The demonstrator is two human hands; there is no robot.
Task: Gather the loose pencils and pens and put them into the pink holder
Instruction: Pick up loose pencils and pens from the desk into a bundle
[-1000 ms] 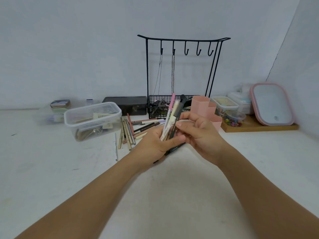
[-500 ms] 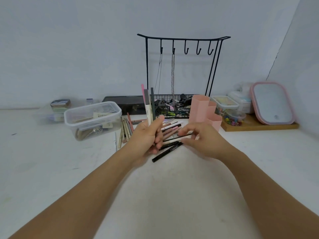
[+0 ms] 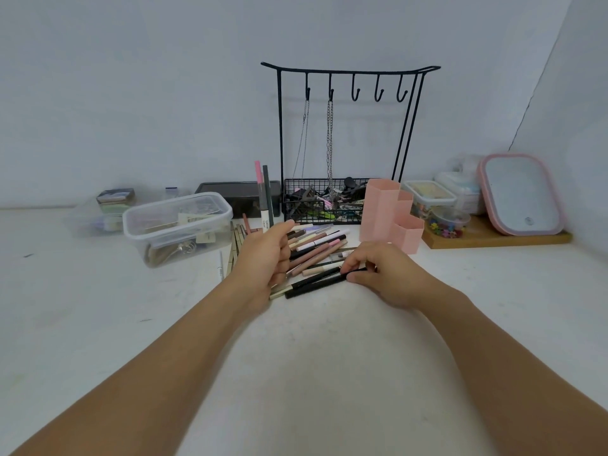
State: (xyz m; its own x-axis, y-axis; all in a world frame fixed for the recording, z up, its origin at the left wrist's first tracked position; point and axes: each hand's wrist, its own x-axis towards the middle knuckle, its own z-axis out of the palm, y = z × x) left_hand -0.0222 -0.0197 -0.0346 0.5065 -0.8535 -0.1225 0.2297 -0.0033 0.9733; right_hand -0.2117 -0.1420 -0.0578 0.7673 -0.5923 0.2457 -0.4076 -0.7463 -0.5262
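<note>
A: Left hand?
B: Raised just above the white surface, fingers curled round a few upright pens, a pink-capped one and a dark grey one topmost.

A: Right hand?
B: Low on the surface, fingers pinching the end of a long black pen lying flat.

A: Loose pencils and pens?
B: Fanned in a pile of beige, brown, pink and black sticks between both hands, flat on the surface. More tan pencils lying side by side, just left of the left hand.

A: Pink holder?
B: Stepped pink plastic holder of hexagonal cups, upright, just behind the right hand, beside a black wire basket under a black hook rack.

A: Elsewhere?
B: Clear lidded plastic box at left; pink-rimmed tray leaning at far right on a wooden board.
</note>
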